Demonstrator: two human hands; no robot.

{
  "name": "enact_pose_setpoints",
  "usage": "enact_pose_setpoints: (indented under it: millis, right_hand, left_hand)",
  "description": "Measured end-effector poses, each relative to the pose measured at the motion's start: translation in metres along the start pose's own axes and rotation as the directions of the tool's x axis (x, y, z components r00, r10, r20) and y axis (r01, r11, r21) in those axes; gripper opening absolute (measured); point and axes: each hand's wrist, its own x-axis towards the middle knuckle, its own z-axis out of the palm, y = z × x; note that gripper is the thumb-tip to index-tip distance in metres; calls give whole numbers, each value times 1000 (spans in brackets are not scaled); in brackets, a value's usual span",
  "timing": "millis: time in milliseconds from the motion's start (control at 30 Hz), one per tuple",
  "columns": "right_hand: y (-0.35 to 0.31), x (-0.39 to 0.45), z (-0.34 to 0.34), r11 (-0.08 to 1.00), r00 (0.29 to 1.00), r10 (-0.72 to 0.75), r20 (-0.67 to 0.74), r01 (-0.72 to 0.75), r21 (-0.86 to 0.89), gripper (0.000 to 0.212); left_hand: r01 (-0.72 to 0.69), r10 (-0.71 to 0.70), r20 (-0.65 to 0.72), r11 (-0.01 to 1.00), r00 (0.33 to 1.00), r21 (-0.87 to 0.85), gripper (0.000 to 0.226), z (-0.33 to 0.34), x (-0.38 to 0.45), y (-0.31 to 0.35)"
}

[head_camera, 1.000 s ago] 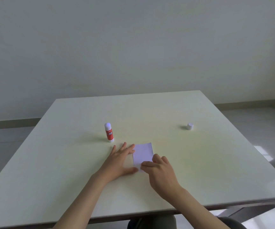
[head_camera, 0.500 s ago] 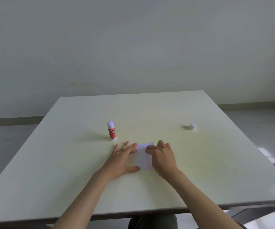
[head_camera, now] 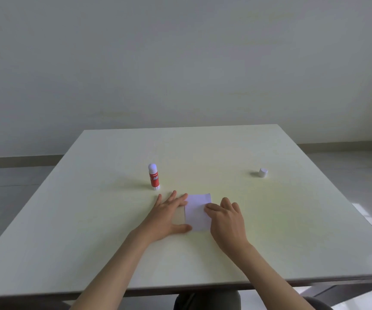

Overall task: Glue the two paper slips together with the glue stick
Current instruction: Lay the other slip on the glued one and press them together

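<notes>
A white paper slip (head_camera: pixel 195 211) lies flat on the pale table (head_camera: pixel 270 220) in front of me; only one sheet shows, so a second slip under it cannot be told. My left hand (head_camera: pixel 169 215) lies flat with spread fingers on the paper's left edge. My right hand (head_camera: pixel 226 218) rests on its right side, fingertips pressing the middle of the sheet. The red glue stick (head_camera: pixel 153 176) stands upright and uncapped behind my left hand. Its white cap (head_camera: pixel 263 172) sits far off to the right.
The table's near edge (head_camera: pixel 180 289) runs just below my forearms. A grey wall stands behind the far edge, and grey floor shows on both sides.
My right hand slid from the paper's near corner up to its far edge, then back down to the middle right of the sheet. My left hand stayed put.
</notes>
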Motion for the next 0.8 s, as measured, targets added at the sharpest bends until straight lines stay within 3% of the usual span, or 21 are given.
enact_pose_setpoints:
  millis: [500,800]
  right_hand:
    - [9,-30,2,997,984,-73,-160,77,21,40]
    - [12,-30,5,994,973,-45,-227,67,87,48]
  left_hand:
    - [-3,5,29,999,1000,-53,86,-2,-1,-4]
    - [-23,16,-40,984,999,-174,64,-6,-3,-8]
